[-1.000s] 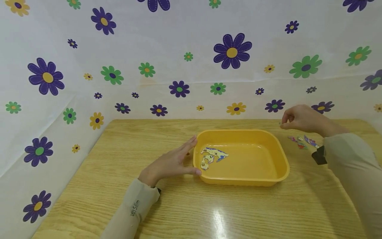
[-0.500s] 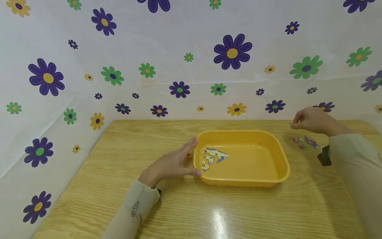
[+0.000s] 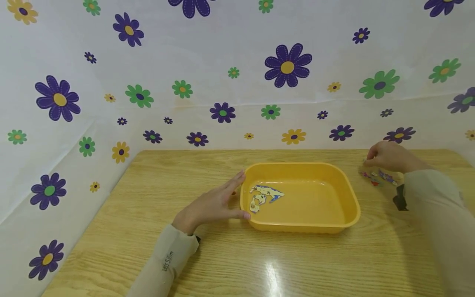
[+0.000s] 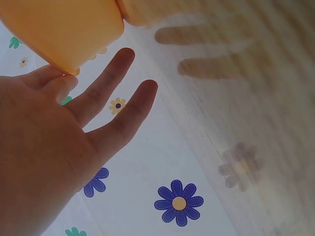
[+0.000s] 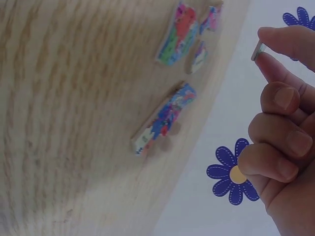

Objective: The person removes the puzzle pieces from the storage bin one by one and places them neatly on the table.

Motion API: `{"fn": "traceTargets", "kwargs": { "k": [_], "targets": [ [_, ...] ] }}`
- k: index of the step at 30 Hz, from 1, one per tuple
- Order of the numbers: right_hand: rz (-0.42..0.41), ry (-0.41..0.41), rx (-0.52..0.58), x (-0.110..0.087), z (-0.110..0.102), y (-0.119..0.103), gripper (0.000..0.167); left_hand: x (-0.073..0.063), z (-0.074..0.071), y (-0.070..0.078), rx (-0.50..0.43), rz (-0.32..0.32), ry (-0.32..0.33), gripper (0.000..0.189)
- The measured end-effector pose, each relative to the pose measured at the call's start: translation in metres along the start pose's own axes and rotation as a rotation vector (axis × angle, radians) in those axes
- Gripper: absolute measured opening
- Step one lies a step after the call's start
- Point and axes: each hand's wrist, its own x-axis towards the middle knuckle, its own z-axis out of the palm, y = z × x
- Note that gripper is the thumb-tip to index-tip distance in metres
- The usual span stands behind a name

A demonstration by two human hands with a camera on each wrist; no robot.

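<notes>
My right hand pinches a small, thin flat puzzle piece between thumb and index finger, the other fingers curled. It hovers over the far right of the table, just behind several colourful puzzle pieces. From the right wrist view, a long blue and red piece and a red and green piece lie there, apart from the hand. My left hand rests its spread fingers and thumb against the left end of a yellow plastic tray. Inside that tray, at its left, lie cream and blue puzzle pieces.
The wooden table reaches back to a white flower-printed sheet, which hangs behind it and along the left. The tray's raised walls stand between the two hands.
My right hand has moved right, then lower toward the pieces on the table, still pinching the small piece. The left hand stays at the tray, which has not moved.
</notes>
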Motion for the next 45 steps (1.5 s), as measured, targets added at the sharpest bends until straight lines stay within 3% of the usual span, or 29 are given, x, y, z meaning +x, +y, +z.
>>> {"fn": "traceTargets", "kwargs": {
  "k": [7,12,18,25,28,36,45],
  "targets": [
    [0.064,-0.044,0.039,0.003,0.005,0.006,0.025,-0.001,0.000,-0.001,-0.001,0.004,0.000,0.110],
    [0.072,-0.035,0.001,0.004,0.004,0.006,0.029,-0.002,0.000,-0.001,0.002,0.012,0.000,0.110],
    [0.060,0.024,-0.069,-0.001,-0.003,0.004,0.039,-0.001,0.000,0.001,0.008,0.000,0.000,0.110],
    [-0.010,0.050,0.021,-0.003,-0.011,0.001,0.039,-0.001,0.000,0.000,0.009,0.003,0.002,0.110],
    [-0.021,0.040,0.056,-0.004,-0.013,-0.003,0.047,-0.001,0.000,0.000,0.006,-0.006,-0.003,0.111],
    [0.008,-0.035,0.149,-0.006,-0.020,-0.019,0.092,-0.001,0.000,0.000,0.005,-0.005,0.002,0.111],
    [-0.041,-0.046,0.182,-0.009,-0.031,-0.037,0.095,0.000,0.000,-0.001,0.000,-0.010,-0.004,0.110]
  ]
}}
